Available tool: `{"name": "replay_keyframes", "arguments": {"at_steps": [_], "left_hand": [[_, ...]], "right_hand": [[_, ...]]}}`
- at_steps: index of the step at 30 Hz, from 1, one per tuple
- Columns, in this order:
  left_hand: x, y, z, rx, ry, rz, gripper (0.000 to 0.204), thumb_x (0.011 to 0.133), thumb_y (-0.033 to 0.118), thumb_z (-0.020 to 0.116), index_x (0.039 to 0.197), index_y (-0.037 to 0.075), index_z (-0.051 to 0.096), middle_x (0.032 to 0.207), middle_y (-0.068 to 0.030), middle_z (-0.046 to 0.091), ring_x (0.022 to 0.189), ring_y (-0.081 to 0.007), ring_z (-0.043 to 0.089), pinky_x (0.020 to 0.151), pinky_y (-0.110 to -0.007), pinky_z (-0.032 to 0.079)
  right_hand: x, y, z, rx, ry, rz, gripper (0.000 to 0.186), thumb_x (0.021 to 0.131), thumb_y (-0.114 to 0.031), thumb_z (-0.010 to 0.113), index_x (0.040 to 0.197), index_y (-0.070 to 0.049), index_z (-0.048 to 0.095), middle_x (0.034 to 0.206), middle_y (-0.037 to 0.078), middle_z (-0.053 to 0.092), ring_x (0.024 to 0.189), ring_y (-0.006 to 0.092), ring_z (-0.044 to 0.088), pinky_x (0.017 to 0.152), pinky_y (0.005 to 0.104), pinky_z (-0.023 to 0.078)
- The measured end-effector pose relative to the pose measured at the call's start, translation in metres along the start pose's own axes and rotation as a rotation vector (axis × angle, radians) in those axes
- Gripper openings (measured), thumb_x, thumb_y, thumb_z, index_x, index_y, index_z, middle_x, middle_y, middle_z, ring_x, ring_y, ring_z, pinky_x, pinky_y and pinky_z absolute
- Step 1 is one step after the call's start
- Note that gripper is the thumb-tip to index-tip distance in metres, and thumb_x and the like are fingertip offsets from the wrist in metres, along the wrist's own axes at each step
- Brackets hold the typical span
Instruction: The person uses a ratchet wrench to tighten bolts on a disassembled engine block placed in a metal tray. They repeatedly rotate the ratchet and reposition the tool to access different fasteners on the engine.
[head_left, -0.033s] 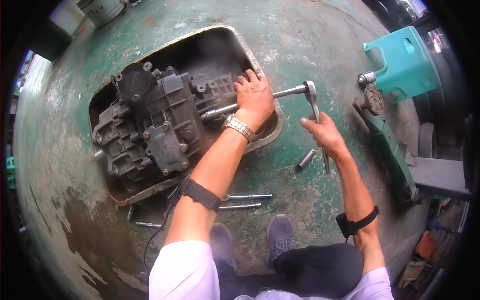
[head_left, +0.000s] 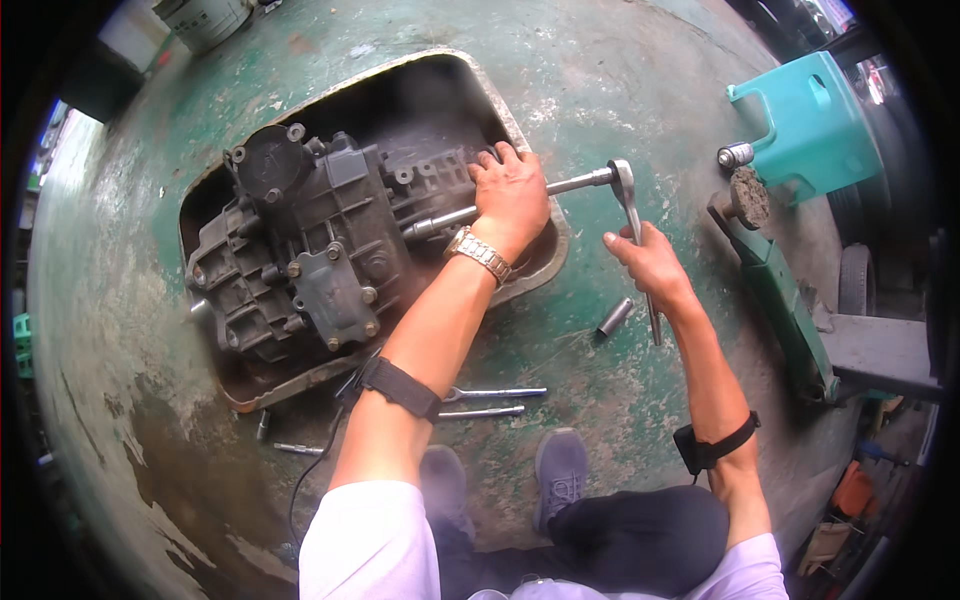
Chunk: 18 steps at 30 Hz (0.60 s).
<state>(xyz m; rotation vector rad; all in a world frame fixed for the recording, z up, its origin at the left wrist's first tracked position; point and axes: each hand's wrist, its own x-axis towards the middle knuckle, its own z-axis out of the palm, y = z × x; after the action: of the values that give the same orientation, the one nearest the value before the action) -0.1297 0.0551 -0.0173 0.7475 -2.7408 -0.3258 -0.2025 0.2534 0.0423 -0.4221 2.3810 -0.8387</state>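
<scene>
A grey cast-metal gearbox (head_left: 325,235) lies in a dark, rectangular metal tray (head_left: 513,130) on the floor. A long extension bar (head_left: 575,184) runs from the gearbox's right side, under my left hand (head_left: 512,200), to a ratchet wrench (head_left: 628,195). My left hand is over the bar, its bent fingers reaching past it above the tray; thumb and palm are hidden. My right hand (head_left: 655,268) is closed round the ratchet handle, thumb pointing left. The handle's lower end sticks out below the hand. Near it a loose deep socket (head_left: 615,316) lies on the floor.
Two metal tool handles (head_left: 490,411) lie before my shoes (head_left: 560,475). More small tools (head_left: 297,449) lie by the tray's near edge. To the right are a turquoise stool (head_left: 815,125), a small can (head_left: 735,155) and a green jack arm (head_left: 785,300). A bucket (head_left: 203,22) stands far left.
</scene>
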Motion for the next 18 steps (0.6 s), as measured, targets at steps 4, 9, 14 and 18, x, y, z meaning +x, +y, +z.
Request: {"name": "replay_keyframes", "arguments": {"at_steps": [4, 9, 14, 18], "left_hand": [[0.0, -0.007, 0.004, -0.026, -0.026, 0.052, 0.024, 0.078, 0.009, 0.056, 0.097, -0.001, 0.066, 0.101, -0.0264, 0.061, 0.101, -0.0463, 0.057, 0.088, -0.058, 0.045], [-0.001, -0.009, 0.007, 0.01, -0.016, 0.085, 0.021, 0.081, 0.008, 0.053, 0.096, 0.0, 0.067, 0.1, -0.0264, 0.064, 0.1, -0.048, 0.058, 0.091, -0.059, 0.044], [-0.001, -0.008, 0.005, 0.02, -0.084, 0.1, 0.024, 0.08, 0.01, 0.059, 0.1, -0.001, 0.068, 0.101, -0.0261, 0.066, 0.107, -0.0496, 0.057, 0.095, -0.061, 0.043], [-0.002, -0.009, 0.006, 0.019, -0.095, 0.093, 0.021, 0.085, 0.01, 0.052, 0.097, 0.003, 0.068, 0.102, -0.0257, 0.064, 0.111, -0.0533, 0.054, 0.099, -0.063, 0.039]], "right_hand": [[0.007, 0.003, 0.006, 0.017, 0.061, -0.005, 0.05, 0.084, -0.037, 0.071, 0.105, 0.006, 0.059, 0.085, 0.01, 0.061, 0.076, 0.0163, 0.057, 0.065, 0.0326, 0.046], [0.016, 0.018, 0.019, 0.08, 0.124, -0.084, 0.042, 0.086, -0.035, 0.071, 0.104, 0.002, 0.061, 0.08, 0.003, 0.058, 0.069, 0.0106, 0.05, 0.061, 0.0283, 0.041], [0.016, 0.029, 0.018, 0.33, 0.044, -0.048, 0.036, 0.088, -0.031, 0.07, 0.104, -0.002, 0.06, 0.08, 0.001, 0.058, 0.06, 0.0053, 0.045, 0.052, 0.0235, 0.037], [0.013, 0.035, 0.022, 0.381, 0.073, -0.047, 0.032, 0.09, -0.032, 0.068, 0.105, -0.004, 0.059, 0.079, -0.001, 0.058, 0.055, 0.0018, 0.041, 0.046, 0.02, 0.032]]}}
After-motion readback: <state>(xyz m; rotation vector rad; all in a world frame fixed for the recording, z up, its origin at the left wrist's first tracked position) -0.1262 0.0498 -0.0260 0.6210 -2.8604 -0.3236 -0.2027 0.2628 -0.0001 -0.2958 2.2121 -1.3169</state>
